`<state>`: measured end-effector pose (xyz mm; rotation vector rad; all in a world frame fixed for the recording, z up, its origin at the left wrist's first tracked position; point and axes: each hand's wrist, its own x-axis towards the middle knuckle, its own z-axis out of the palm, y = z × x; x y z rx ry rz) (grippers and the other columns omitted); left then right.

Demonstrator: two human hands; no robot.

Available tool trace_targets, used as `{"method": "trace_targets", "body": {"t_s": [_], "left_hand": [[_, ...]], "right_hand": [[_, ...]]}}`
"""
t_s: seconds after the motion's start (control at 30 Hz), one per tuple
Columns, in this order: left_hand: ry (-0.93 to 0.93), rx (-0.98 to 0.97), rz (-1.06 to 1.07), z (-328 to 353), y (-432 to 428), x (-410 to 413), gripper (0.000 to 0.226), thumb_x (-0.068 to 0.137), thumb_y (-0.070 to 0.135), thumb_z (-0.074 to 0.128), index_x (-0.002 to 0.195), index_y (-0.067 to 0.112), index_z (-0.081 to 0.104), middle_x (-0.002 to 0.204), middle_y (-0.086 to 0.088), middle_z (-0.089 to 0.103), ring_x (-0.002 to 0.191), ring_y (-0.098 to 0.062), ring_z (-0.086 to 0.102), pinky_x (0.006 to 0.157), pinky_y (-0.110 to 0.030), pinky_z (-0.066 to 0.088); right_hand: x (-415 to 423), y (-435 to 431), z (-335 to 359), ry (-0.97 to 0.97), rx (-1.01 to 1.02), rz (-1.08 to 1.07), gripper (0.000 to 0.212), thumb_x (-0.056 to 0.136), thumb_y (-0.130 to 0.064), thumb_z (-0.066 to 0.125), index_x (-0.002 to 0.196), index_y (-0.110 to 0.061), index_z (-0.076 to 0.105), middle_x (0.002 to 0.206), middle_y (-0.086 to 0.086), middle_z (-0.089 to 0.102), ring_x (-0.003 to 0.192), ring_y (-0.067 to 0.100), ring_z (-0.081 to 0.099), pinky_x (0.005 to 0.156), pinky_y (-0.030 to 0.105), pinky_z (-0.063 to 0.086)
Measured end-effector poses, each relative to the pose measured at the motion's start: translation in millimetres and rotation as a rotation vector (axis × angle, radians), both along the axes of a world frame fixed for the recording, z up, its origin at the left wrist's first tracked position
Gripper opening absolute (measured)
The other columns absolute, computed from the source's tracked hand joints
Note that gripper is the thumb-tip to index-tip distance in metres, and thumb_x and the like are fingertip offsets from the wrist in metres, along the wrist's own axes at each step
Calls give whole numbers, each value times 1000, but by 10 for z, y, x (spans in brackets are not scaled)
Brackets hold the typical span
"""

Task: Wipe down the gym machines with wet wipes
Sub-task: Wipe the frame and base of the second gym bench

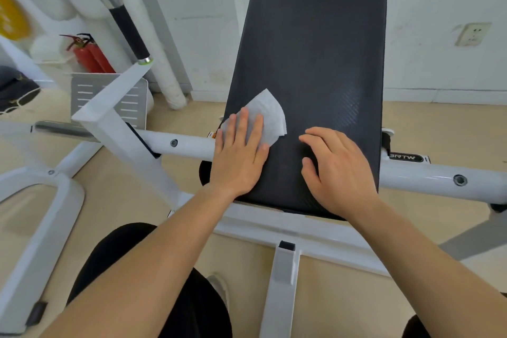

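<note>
Black pad [310, 63]: we are pressing a white wet wipe [270, 115] on it with flat left hand [238, 156]; right hand [340, 167] is resting beside, relaxed, holding nothing.

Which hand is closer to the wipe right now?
Left. The left hand presses flat on the wipe; the right hand rests on the pad to the wipe's right, not touching it.

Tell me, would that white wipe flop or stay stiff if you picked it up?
Probably floppy: the wipe is thin and lies creased under the left hand. It looks very light too. It likely slides easily over the black pad when pushed.
</note>
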<state>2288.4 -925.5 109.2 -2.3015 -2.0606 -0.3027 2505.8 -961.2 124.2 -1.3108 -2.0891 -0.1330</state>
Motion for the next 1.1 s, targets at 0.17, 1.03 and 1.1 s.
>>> {"method": "trace_targets", "body": {"t_s": [0.17, 1.03, 1.1], "left_hand": [[89, -71, -359, -95, -439, -257, 59, 104, 52, 10, 156, 41, -17, 164, 7, -28, 149, -13, -30, 123, -39, -13], [-64, 27, -325, 126, 311, -745, 63, 108, 36, 22, 160, 11, -4, 168, -5, -14, 155, -18, -9, 124, -36, 2], [-65, 34, -321, -73, -24, -797, 63, 106, 38, 16, 160, 11, -2, 168, -4, -13, 155, -18, -8, 124, -36, 4]], "right_hand": [[-138, -177, -63, -55, -37, 78, 47, 92, -16, 61, 138, -6, 54, 139, 9, 57, 128, 25, 51, 111, 38, 39], [-945, 757, 374, -711, -336, 27, 69, 100, -49, 3, 156, -15, -17, 164, 4, -23, 152, 18, -19, 124, 40, -7], [-907, 510, 250, -734, -319, 73, 74, 93, -53, -4, 155, -15, -19, 164, 5, -24, 152, 20, -20, 124, 41, -7]]}}
